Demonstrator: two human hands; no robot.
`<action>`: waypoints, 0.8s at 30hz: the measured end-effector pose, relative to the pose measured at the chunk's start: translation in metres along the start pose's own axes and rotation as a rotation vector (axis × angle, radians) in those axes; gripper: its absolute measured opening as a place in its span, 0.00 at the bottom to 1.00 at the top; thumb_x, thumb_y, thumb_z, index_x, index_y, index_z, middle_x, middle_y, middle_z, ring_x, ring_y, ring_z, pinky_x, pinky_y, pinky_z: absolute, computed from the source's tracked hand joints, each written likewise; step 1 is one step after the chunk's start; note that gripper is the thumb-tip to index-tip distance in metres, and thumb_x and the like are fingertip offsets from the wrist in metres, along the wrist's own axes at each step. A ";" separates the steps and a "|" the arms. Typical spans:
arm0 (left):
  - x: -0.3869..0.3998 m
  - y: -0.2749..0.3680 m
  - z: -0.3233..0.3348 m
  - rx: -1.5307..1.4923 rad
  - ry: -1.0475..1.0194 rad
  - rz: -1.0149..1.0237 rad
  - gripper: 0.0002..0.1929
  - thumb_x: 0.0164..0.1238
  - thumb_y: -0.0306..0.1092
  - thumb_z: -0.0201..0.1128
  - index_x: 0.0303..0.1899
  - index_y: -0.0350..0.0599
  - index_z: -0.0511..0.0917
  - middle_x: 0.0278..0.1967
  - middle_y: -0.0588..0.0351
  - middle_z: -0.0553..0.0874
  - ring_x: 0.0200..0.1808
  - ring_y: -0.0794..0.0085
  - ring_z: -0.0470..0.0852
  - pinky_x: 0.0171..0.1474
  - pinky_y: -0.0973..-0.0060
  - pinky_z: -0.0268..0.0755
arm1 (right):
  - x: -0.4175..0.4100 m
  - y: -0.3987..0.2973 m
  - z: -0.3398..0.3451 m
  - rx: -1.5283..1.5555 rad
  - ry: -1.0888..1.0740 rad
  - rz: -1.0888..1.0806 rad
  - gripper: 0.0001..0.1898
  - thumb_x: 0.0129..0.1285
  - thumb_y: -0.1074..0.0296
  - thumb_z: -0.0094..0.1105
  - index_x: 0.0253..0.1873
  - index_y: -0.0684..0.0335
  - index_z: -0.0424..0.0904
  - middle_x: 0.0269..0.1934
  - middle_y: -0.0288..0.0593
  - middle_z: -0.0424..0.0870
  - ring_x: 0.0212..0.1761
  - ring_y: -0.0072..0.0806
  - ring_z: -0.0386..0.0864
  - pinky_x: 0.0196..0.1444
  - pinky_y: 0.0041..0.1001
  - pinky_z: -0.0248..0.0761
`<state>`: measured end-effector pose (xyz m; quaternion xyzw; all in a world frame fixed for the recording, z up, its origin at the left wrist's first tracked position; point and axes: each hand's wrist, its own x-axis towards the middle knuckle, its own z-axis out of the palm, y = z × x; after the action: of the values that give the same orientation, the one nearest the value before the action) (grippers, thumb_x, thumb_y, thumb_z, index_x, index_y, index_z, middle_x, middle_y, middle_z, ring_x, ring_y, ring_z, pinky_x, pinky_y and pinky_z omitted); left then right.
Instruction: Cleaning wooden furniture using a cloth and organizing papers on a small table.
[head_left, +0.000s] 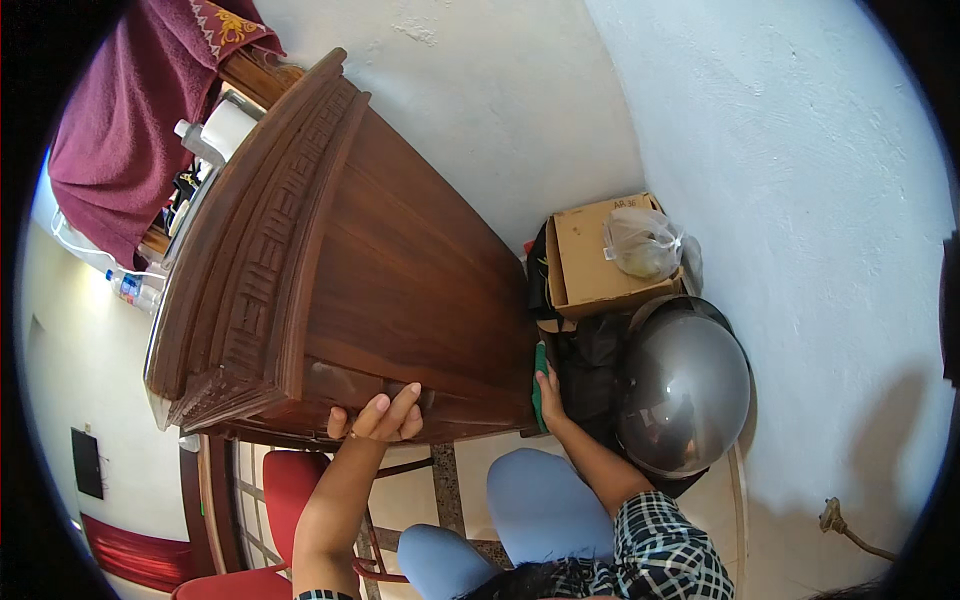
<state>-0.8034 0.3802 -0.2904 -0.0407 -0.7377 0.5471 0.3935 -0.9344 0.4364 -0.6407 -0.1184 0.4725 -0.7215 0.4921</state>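
Note:
A dark brown carved wooden cabinet (420, 285) fills the middle and left of the view. My left hand (379, 420) is at its near lower corner, fingers bent and spread; whether it grips the wood's edge is unclear. My right hand (551, 397) presses or holds a green cloth or pad (540, 382) low against the cabinet's side, near its base. Part of the green thing is hidden by that hand.
Right of the cabinet stand a cardboard box (585, 255) with a tied plastic bag (643, 244) and a grey helmet (686, 394). Red chairs (289, 487) are at lower left. A bottle (135, 289), a white roll (227, 129) and a maroon towel (127, 142) are on the cabinet's far side.

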 end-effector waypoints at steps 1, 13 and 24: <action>0.000 0.000 0.000 0.026 -0.013 0.015 0.19 0.67 0.48 0.44 0.40 0.63 0.86 0.44 0.86 0.85 0.62 0.83 0.70 0.70 0.57 0.47 | -0.004 0.006 -0.004 0.004 -0.038 -0.071 0.34 0.72 0.48 0.46 0.76 0.59 0.52 0.73 0.49 0.54 0.75 0.39 0.52 0.75 0.34 0.45; 0.001 -0.006 -0.008 0.056 -0.097 0.128 0.14 0.74 0.48 0.44 0.55 0.61 0.69 0.48 0.82 0.83 0.64 0.71 0.66 0.68 0.47 0.48 | -0.018 -0.186 0.110 -0.272 -0.360 -0.762 0.40 0.63 0.48 0.61 0.75 0.57 0.56 0.76 0.52 0.51 0.79 0.46 0.46 0.76 0.45 0.39; 0.009 0.001 -0.008 -0.008 -0.039 -0.041 0.10 0.70 0.45 0.46 0.42 0.69 0.78 0.45 0.87 0.85 0.58 0.91 0.72 0.66 0.63 0.51 | -0.015 -0.253 0.146 -0.149 -0.458 -0.801 0.35 0.64 0.58 0.57 0.75 0.61 0.57 0.77 0.54 0.51 0.80 0.47 0.46 0.77 0.39 0.39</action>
<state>-0.8048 0.3909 -0.2860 -0.0165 -0.7481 0.5365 0.3901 -0.9858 0.3844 -0.3576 -0.4828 0.3194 -0.7739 0.2568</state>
